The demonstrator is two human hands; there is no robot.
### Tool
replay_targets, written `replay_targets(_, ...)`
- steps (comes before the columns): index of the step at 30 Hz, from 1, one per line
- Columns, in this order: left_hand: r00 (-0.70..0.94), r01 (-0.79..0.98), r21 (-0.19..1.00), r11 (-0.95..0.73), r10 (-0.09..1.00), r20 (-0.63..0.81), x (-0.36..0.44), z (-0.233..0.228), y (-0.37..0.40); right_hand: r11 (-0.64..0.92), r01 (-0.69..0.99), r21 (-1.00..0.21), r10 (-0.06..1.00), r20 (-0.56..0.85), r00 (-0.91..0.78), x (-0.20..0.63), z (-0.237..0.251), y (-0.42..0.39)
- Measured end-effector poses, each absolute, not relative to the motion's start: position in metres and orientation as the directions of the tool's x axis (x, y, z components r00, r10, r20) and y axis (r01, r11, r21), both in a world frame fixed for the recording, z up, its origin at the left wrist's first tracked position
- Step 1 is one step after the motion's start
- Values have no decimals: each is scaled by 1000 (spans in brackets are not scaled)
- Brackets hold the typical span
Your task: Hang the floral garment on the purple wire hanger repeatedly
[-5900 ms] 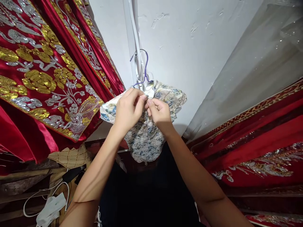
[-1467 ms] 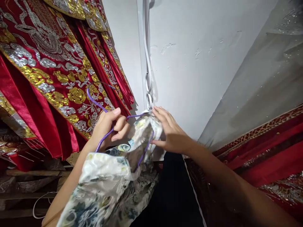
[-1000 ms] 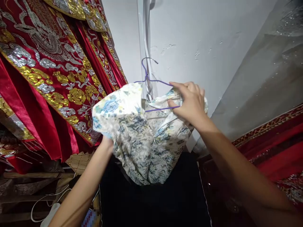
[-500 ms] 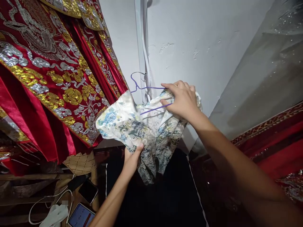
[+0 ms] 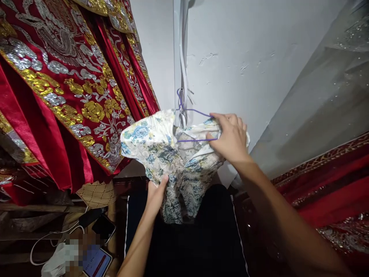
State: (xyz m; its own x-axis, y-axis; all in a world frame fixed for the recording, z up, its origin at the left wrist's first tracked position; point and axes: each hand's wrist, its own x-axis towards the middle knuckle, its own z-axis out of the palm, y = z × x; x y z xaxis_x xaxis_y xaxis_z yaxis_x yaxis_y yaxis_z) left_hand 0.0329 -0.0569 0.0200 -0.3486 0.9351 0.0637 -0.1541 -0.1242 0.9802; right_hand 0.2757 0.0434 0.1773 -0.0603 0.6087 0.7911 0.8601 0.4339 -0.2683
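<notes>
A white floral garment (image 5: 161, 154) with blue flowers hangs on a purple wire hanger (image 5: 197, 140) in front of me. Its far shoulder is gripped by my right hand (image 5: 230, 136), with thumb and fingers around the cloth and the hanger's right end. My left hand (image 5: 156, 194) pinches the garment's lower left side, the thumb lying on top and the other fingers hidden behind the fabric. The hanger's hook (image 5: 180, 96) sits against a narrow white strip (image 5: 180, 50) on the wall; whether it is hooked there I cannot tell.
Red costumes with gold and silver embroidery (image 5: 93, 109) hang at the left. A pale wall (image 5: 230, 65) stands ahead, with translucent plastic sheeting (image 5: 314, 96) and red fabric (image 5: 331, 192) at the right. Lower left are a phone (image 5: 99, 265), a dark device (image 5: 103, 229) and a white cable (image 5: 36, 242).
The hanger has turned, so its hook now points more upright and lies before the white strip. Both hands keep hold of the garment, and the view has shifted slightly.
</notes>
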Motion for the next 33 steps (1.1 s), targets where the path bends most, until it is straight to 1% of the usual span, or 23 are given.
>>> replay_targets(3, -420, -213, 971, -109, 908, 9, 27, 0, -54, 559, 753, -348, 646, 751, -134, 266, 147, 37)
replay_targets(5, -439, -262, 960, -105, 898, -22, 26, -13, -52, 662, 599, -450, 664, 724, -189, 254, 132, 36)
replay_targets(7, -437, -308, 946, -105, 898, -43, 25, -21, -52, 717, 409, -565, 680, 697, -228, 238, 122, 35)
replay_targets(9, -439, -343, 932, -112, 897, -54, 27, -24, -53, 733, 249, -633, 679, 702, -216, 219, 115, 34)
replay_targets(12, -447, -364, 921, -142, 894, -38, 30, -24, -53, 756, 68, -651, 654, 744, -137, 191, 112, 30)
replay_targets(14, -442, -371, 919, -130, 896, -51, 33, -25, -53, 748, -41, -663, 649, 743, -164, 178, 113, 28)
replay_targets(17, -438, -387, 920, -62, 890, -124, 39, -28, -58, 681, -159, -715, 666, 695, -271, 172, 114, 22)
replay_targets(18, -441, -384, 923, -36, 885, -149, 42, -29, -60, 655, -192, -731, 680, 681, -272, 172, 112, 18)
replay_targets(19, -441, -374, 927, -13, 882, -165, 44, -30, -63, 633, -221, -741, 703, 671, -235, 173, 106, 13)
replay_targets(20, -431, -355, 935, 6, 886, -169, 46, -30, -66, 618, -247, -746, 735, 660, -155, 175, 96, 6)
replay_targets(22, -387, -301, 954, 10, 913, -131, 50, -28, -72, 586, -266, -766, 807, 581, 106, 178, 67, -12)
replay_targets(23, -366, -270, 963, -1, 925, -101, 52, -25, -74, 558, -265, -786, 827, 502, 253, 180, 49, -21)
replay_targets(24, -343, -241, 970, -12, 936, -73, 54, -21, -76, 498, -265, -826, 843, 388, 373, 183, 30, -31)
replay_targets(25, -319, -219, 976, -15, 946, -57, 57, -17, -76, 408, -280, -869, 865, 270, 422, 185, 12, -39)
replay_targets(26, -295, -205, 979, -10, 954, -52, 59, -13, -77, 280, -282, -918, 914, 165, 371, 188, -5, -45)
replay_targets(27, -266, -201, 980, 1, 962, -56, 60, -9, -77, 148, -270, -951, 962, 76, 262, 191, -18, -50)
replay_targets(28, -233, -208, 978, 14, 970, -64, 62, -5, -77, 51, -234, -971, 988, 14, 155, 194, -26, -52)
replay_targets(29, -213, -223, 974, 25, 974, -73, 63, -3, -77, -3, -183, -983, 998, -14, 59, 196, -31, -53)
replay_targets(30, -213, -242, 970, 27, 974, -81, 64, -1, -77, -9, -129, -992, 1000, -8, -8, 199, -31, -52)
replay_targets(33, -264, -276, 961, 1, 961, -77, 62, 0, -77, 103, 13, -995, 992, 102, -80, 203, -20, -49)
